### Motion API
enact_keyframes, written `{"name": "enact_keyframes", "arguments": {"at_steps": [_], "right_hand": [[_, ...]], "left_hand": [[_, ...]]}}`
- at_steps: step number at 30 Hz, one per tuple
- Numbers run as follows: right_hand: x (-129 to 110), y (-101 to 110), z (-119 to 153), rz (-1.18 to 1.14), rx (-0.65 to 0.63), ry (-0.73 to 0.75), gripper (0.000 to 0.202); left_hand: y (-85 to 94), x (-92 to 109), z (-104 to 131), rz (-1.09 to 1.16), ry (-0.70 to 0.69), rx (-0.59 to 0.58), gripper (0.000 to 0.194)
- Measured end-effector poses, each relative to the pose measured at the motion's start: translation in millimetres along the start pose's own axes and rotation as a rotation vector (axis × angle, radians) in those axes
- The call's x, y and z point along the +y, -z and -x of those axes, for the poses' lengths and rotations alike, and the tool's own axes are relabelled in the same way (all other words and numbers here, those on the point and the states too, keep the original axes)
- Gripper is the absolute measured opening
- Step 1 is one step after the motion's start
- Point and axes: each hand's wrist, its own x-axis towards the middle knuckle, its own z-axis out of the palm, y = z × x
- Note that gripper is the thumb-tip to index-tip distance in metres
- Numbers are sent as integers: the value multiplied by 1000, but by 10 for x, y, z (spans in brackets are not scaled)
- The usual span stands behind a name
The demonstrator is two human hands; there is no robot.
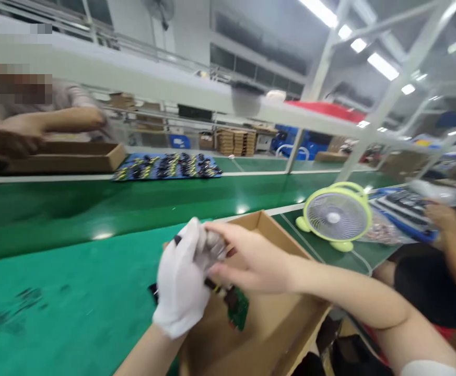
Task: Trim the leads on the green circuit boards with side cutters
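- Circuit board [238, 310]: green, over the floor of the open cardboard box [278, 318]; just below the right hand [253, 256], the nearer one; long axis toward the wearer. Hanging or resting: cannot tell.
- Left hand [183, 282]: white-gloved, curled around a blurred grey piece [214, 248].
- Right hand: bare, thumb and fingers at the same piece; grip unclear, forearm crossing the box's right wall.
- Desk fan [335, 216]: beyond the box, rightward, well apart.

A factory assembly floor: a long green strip [180, 202] crosses the frame, one worker [81, 115] at far left, another worker [453, 245] at far right, with cartons [237, 142] stacked at upper centre and ceiling lights [383, 66] at upper right.
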Motion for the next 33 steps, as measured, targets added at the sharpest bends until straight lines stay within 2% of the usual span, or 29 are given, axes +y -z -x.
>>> {"name": "enact_keyframes", "arguments": {"at_steps": [2, 7, 10, 12, 17, 24, 28, 33], "right_hand": [[-5, 49, 27, 1, 5, -76, 61], [-1, 124, 313, 41, -135, -306, 94], [-15, 95, 485, 7, -260, -296, 114], [-28, 55, 541, -10, -294, -258, 117], [-58, -86, 549, -42, -212, -265, 108], [-72, -211, 478, -187, -63, -177, 48], [-77, -242, 480, -259, 27, -180, 44], [-103, -240, 477, -336, 75, -167, 46]], "left_hand": [[-72, 104, -9, 88, 14, -30, 60], [-43, 296, -49, 255, 40, 59, 50], [9, 410, -64, 299, 9, 110, 47], [39, 464, -85, 305, -1, 142, 46], [67, 504, -122, 288, -15, 207, 43], [57, 486, -100, 278, 27, 194, 45], [66, 488, -107, 285, 16, 173, 44], [79, 480, -127, 298, -4, 136, 43]]}}
